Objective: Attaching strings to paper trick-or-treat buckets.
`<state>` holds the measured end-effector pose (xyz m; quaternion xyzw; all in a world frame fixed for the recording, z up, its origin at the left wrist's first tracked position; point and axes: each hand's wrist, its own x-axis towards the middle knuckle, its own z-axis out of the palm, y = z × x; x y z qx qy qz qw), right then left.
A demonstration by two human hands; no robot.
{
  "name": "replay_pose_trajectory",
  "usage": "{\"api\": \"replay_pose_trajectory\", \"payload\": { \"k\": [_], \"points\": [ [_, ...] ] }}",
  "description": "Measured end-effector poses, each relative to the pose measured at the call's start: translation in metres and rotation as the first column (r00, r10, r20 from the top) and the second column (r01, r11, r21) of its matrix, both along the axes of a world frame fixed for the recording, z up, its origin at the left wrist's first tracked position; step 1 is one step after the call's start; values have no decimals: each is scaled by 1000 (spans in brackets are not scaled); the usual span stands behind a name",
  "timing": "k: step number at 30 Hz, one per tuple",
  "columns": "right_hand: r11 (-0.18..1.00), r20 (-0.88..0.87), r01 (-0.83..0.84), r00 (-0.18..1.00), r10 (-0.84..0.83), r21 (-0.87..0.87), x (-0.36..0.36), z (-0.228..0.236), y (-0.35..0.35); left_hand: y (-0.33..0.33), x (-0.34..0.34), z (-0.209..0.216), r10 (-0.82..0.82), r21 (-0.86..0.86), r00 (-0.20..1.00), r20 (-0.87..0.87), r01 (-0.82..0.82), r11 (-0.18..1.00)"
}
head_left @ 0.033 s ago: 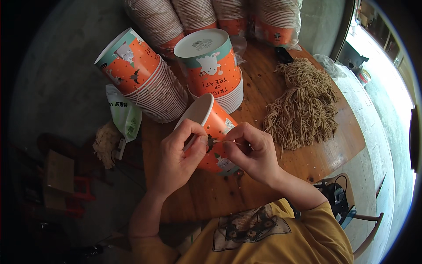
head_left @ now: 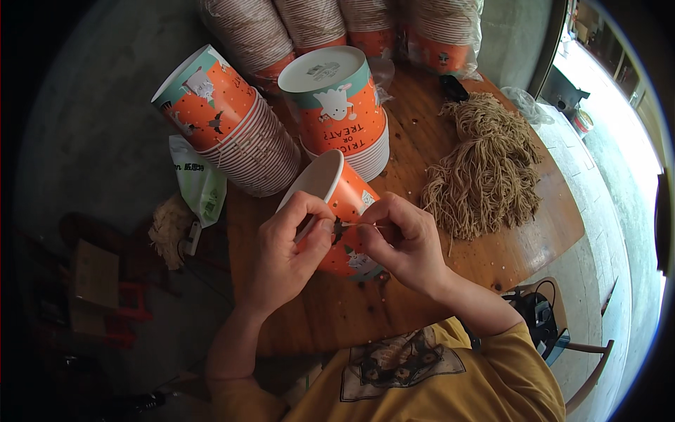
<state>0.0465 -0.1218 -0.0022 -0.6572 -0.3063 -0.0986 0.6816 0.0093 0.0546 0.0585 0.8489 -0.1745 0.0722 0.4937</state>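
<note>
An orange paper bucket with a white inside lies tilted on the table before me, its mouth facing up and left. Over its side, my left hand is closed in a pinch of thumb and forefinger. Close beside it, my right hand is pinched too. A thin pale string runs between the two sets of fingertips, in front of a dark bat print. What lies inside the fingertips is mostly hidden.
Behind the bucket stands an upturned stack of buckets; another stack leans at left. Several plastic-wrapped stacks line the back. A bundle of tan cords lies on the wooden table at right. A green-and-white bag hangs at the left edge.
The tilted bucket and my left hand have shifted very slightly. Both hands keep their pinch on the string.
</note>
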Motion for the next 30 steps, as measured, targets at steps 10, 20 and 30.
{"api": "replay_pose_trajectory", "payload": {
  "k": [10,20,30],
  "points": [
    [981,82,153,986,-144,-116,-1,6,1,-4,-5,-1,13,-143,981,-195,-42,989],
    [968,207,211,962,-180,-138,-2,9,3,-6,-5,-3,-26,-157,989,-144,3,988],
    [958,242,237,951,-194,-163,-2,9,3,-8,-6,-3,-25,-140,990,-142,5,990]
  ]
}}
